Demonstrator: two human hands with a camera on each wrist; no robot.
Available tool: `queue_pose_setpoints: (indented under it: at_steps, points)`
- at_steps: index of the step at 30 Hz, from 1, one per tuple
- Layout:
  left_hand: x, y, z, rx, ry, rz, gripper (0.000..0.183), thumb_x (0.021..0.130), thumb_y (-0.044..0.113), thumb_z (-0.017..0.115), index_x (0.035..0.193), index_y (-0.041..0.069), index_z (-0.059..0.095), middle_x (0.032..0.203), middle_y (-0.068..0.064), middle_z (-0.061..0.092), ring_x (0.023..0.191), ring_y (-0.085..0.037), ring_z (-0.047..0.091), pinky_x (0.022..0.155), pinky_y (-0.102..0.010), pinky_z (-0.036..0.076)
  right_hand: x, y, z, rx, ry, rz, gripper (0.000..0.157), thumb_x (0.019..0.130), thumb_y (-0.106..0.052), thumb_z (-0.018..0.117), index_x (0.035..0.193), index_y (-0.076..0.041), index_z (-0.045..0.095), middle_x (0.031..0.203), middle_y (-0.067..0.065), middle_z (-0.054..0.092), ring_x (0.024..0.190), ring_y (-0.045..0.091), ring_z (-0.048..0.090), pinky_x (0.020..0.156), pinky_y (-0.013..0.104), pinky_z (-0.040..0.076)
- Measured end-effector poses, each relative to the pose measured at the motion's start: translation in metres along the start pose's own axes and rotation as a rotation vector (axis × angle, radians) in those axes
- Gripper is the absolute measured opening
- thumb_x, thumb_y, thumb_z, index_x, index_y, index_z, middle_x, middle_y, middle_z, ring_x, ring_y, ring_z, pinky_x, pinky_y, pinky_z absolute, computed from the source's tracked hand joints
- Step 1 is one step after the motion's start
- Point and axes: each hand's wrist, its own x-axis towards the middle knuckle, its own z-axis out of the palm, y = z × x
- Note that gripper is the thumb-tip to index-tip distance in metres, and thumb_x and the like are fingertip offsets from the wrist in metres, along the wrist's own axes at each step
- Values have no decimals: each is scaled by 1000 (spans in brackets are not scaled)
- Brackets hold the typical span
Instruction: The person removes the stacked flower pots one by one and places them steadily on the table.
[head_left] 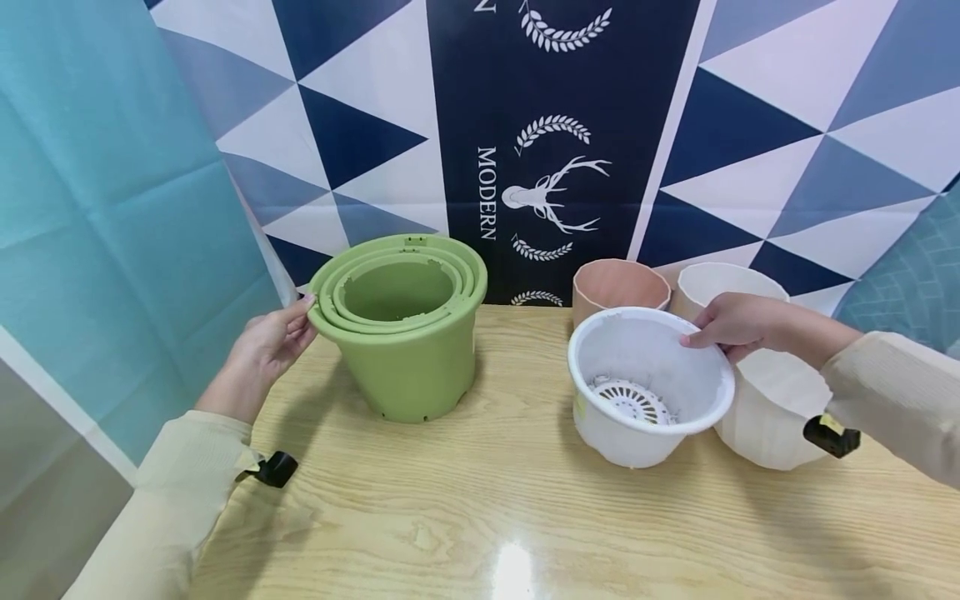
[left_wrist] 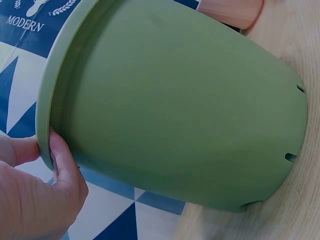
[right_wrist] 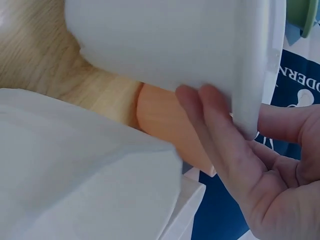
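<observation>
At the left of the table stands a stack of nested green flowerpots, the smaller rims showing inside the largest one. My left hand pinches the outer pot's rim on its left side, thumb outside and fingers under the lip in the left wrist view. On the right, my right hand grips the rim of a white flowerpot, thumb inside and fingers against the outer wall. This pot tilts toward the camera, and its slotted round base shows inside.
Behind the white pot are a terracotta-pink pot and a cream pot. Another cream pot stands at its right, partly under my right forearm. A patterned cloth backdrop rises at the table's back edge; a teal cloth hangs left.
</observation>
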Motion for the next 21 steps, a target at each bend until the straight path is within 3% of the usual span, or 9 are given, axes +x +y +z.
queue_pose_setpoints:
  at_steps: [4, 9, 16, 21]
  points:
    - [1, 1, 1, 5, -1, 0, 10, 85, 4, 70, 89, 7, 61, 77, -2, 69, 75, -7, 67, 71, -16, 60, -2, 2, 2, -3, 30, 14, 47, 97, -21, 58, 124, 17, 51, 85, -1, 69, 71, 10, 58, 65, 21, 56]
    - [4, 4, 1, -13, -11, -25, 13, 86, 4, 70, 93, 7, 59, 78, -3, 69, 75, -9, 68, 71, -17, 60, -6, 4, 4, -61, 158, 22, 37, 93, -19, 64, 109, 14, 61, 74, -1, 64, 64, 10, 56, 60, 21, 54]
    - [9, 7, -10, -123, -140, -142, 11, 92, 3, 60, 102, 4, 54, 89, -9, 66, 81, -15, 66, 75, -20, 59, -6, 11, 6, -56, 270, 2, 36, 85, -10, 71, 107, 16, 60, 77, 3, 69, 66, 9, 62, 65, 28, 62]
    - [10, 7, -17, -127, -171, -166, 8, 94, 3, 57, 101, 2, 54, 90, -10, 66, 82, -16, 66, 76, -22, 59, -4, 13, 8, -77, 296, -2, 34, 81, -7, 73, 106, 14, 63, 81, 9, 72, 66, 10, 63, 66, 32, 63]
